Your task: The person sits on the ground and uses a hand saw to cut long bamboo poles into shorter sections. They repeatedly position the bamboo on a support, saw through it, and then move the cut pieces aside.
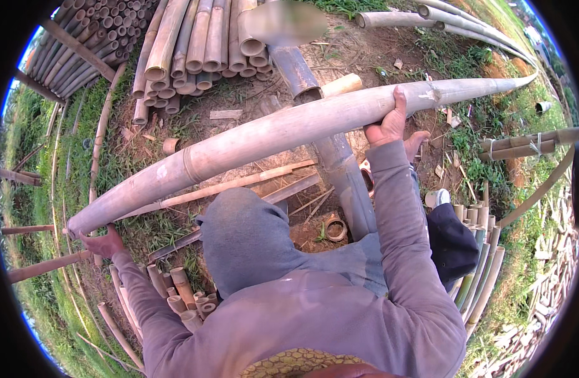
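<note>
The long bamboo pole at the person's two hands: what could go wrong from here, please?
The left hand meets the bamboo pole very near its end, which might slip off. The pole reaches far past the right hand and could tip down there. It crosses over the dark beam, contact unclear, and might roll if resting on it.

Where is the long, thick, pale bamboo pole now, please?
In the head view, the bamboo pole slants from mid-left to upper right, left hand at its left end, right hand on its right half.
</note>
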`<state>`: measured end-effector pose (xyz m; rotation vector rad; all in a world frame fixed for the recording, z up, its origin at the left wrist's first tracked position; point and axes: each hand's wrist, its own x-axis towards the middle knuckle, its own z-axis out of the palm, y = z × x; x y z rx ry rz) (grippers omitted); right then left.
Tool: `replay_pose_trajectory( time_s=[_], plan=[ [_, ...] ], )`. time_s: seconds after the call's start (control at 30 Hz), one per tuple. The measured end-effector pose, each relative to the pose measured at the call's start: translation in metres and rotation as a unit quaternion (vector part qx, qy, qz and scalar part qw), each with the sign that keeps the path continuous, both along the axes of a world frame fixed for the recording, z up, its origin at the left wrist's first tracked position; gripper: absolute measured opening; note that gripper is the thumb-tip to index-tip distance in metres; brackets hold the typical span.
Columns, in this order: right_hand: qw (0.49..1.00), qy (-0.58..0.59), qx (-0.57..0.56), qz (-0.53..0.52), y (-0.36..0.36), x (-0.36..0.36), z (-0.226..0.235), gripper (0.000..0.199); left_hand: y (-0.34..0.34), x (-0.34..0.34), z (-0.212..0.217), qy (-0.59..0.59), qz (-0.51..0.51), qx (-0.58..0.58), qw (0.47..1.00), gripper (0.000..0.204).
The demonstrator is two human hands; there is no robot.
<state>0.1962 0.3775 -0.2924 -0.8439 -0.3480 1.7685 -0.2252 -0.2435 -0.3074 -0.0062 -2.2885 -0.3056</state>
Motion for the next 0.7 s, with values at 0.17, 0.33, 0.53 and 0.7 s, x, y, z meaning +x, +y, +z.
replay_pose_trajectory(
  time_s=[0.17,0.33,0.53,0.7],
  plan=[
    [0.986,0.079,-0.021,0.144,-0.089,-0.092,-0.003,0.071,0.186,0.123,-0.104,-0.525,-0.445,0.666,0.288,0.084],
    [0.927,-0.023,-0.048,0.371,-0.156,-0.13,-0.024,0.094,0.266,0.067,-0.051,-0.297,-0.319,0.825,0.361,0.086],
    [0.984,-0.101,-0.015,0.144,-0.071,-0.057,-0.05,0.112,0.139,-0.068,-0.061,-0.253,-0.347,0.797,0.425,0.086],
    [0.92,-0.226,0.083,0.309,-0.077,-0.057,-0.071,0.084,0.093,-0.136,-0.072,-0.208,-0.24,0.811,0.492,0.082]
  ],
)
